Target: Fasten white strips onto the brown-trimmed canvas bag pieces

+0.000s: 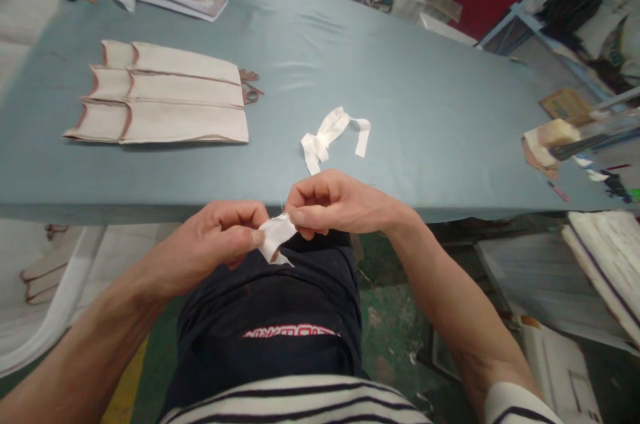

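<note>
A small piece of white cloth (277, 235) is stretched between my two hands, just in front of the table edge and above my lap. My left hand (223, 234) pinches its left side between thumb and fingers. Its upper right corner is in the pinch of my right hand (333, 205), where a thin loose thread sticks up. The lower end of the cloth hangs free and is folded. Just beyond my right hand, a loose tangle of white cloth strips (330, 127) lies on the table.
Three cream fabric pieces with brown edging (185, 91) lie overlapped on the blue-green table cover (425, 97), at left. Papers (213, 4) and a cream object sit at the far left. Shelving (525, 17) with dark materials stands at right, beside a stack of pale sheets (607, 264).
</note>
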Motion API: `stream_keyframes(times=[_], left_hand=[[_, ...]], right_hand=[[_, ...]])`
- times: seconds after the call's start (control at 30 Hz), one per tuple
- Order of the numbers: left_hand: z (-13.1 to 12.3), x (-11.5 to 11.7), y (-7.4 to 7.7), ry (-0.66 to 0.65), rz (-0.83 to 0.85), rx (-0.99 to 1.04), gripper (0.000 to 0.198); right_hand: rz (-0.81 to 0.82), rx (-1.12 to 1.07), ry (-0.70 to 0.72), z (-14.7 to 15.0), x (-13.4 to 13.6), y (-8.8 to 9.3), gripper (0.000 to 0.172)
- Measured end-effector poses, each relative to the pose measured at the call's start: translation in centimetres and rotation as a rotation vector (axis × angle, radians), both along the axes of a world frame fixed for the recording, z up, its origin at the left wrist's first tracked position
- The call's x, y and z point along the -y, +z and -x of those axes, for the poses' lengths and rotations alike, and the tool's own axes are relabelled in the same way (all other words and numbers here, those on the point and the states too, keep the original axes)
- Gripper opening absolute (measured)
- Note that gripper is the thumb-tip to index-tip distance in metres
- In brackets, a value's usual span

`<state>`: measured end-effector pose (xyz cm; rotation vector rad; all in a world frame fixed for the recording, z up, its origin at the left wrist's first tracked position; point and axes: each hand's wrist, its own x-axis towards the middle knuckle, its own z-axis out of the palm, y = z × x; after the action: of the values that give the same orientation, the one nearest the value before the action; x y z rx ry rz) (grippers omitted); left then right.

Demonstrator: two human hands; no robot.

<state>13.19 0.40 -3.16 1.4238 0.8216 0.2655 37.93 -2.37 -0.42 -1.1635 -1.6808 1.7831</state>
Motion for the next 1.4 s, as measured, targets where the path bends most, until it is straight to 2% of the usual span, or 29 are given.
stream_keyframes(times=[0.13, 0.33, 0.57, 0.73, 0.93, 1.0, 1.33, 1.4], left_hand=[[-0.1, 0.4, -0.1, 0.002, 0.061, 0.058, 0.02], [-0.7, 1.2, 0.5, 0.031, -0.097, -0.002, 0.026], [-0.8, 1.3, 0.7, 0.133, -0.607, -0.152, 0.024], [-0.6, 1.1, 0.5, 0.098, -0.891, -0.143, 0.018], [-0.5, 0.6, -0.4, 0.038, -1.357, -0.049, 0.02], [-0.6, 0.4, -0.6, 0.011, -1.454, -0.045, 0.019], [-0.8, 0.1, -0.6, -0.022, -1.551, -0.025, 0.029], [-0.9, 0.2, -0.6, -0.021, -1.522, -0.02, 0.032]], right_hand=[[0.082, -0.068, 0.005, -0.5, -0.2, -0.6, 0.04], [0.117, -0.12, 0.042, -0.6, 0.2, -1.0, 0.043], [0.126, -0.117, 0.052, -0.3, 0.1, -0.8, 0.037], [0.128, -0.097, 0.032, -0.3, 0.0, -0.9, 0.038], [0.141, -0.119, 0.037, -0.4, -0.1, -1.2, 0.041], [0.139, -0.119, 0.034, -0.5, -0.2, -1.2, 0.042], [0.137, -0.1, 0.055, -0.2, -0.3, -1.6, 0.043], [0.137, -0.099, 0.055, -0.3, -0.3, -1.6, 0.044]])
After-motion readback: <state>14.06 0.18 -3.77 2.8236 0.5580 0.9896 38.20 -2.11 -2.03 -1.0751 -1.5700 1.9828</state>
